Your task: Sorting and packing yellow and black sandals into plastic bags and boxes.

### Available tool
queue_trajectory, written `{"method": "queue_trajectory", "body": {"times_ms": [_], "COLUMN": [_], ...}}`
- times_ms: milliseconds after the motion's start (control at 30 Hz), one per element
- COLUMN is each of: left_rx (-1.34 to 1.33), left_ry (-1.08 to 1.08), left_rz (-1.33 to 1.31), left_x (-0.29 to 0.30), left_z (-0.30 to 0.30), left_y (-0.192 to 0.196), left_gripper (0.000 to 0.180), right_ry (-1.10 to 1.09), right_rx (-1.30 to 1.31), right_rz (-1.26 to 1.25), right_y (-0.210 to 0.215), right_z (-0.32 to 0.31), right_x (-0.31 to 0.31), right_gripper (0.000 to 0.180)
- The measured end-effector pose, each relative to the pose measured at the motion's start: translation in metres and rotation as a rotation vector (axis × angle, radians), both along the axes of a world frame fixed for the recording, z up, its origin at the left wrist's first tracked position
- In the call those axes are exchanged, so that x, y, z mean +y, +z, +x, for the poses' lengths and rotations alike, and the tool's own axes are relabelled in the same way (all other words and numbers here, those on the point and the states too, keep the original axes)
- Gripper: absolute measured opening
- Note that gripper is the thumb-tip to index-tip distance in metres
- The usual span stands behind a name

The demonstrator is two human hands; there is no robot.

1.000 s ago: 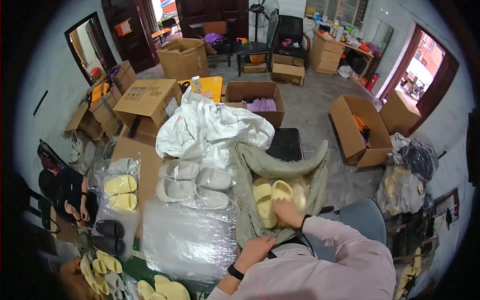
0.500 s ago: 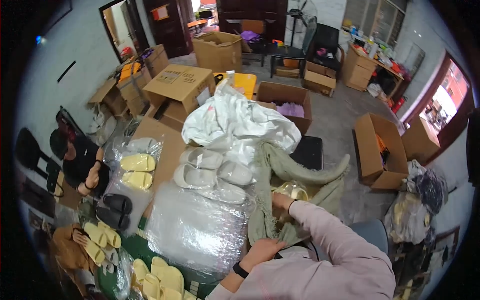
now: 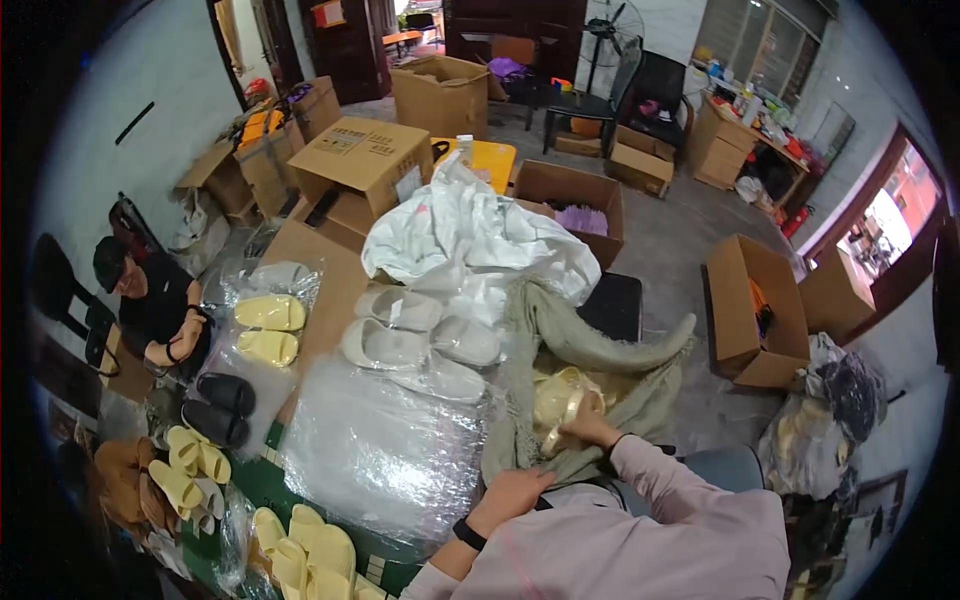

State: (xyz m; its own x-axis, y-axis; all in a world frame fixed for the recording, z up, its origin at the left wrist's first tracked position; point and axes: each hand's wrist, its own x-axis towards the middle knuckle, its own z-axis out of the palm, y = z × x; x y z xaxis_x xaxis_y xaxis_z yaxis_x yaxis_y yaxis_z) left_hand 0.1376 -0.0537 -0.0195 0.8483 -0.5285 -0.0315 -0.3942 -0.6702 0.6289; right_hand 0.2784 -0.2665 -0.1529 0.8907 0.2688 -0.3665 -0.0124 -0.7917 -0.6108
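pale yellow slippers, glossy, bunched in clear wrap, tilted, nested in the mouth of a grey-green sack. sack soft, crumpled, open at the near end, sprawled across the table's right edge, one long fold trailing off right. sack's near hem gathered just beside a sheet of clear plastic, flat and wrinkled.

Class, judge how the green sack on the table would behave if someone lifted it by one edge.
The green sack would probably sag and fold, since it lies crumpled. It looks light for its size. Its mouth gapes around pale slippers, which might spill out.
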Motion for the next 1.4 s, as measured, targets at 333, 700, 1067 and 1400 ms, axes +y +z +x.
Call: {"method": "queue_trajectory", "body": {"times_ms": [333,700,1067,1400], "left_rx": [-0.032,-0.048,0.046,0.038], "left_ry": [-0.081,-0.114,0.221,0.229], "left_rz": [0.008,0.053,0.057,0.062], "left_x": [-0.004,-0.009,0.002,0.001], "left_z": [0.006,0.004,-0.014,-0.016], "left_y": [0.006,-0.006,-0.006,-0.017], "left_gripper": [0.022,0.024,0.027,0.023], "right_ry": [0.128,0.555,0.459,0.211], "right_rx": [-0.513,0.545,-0.343,-0.894], "right_rz": [-0.499,-0.265,-0.071,0.023], "right_y": [0.091,0.021,0.152,0.115], "right_z": [-0.001,-0.01,0.05,0.153], "right_x": [-0.002,0.001,0.029,0.263], "right_gripper": [0.048,0.097,0.051,0.075]}}
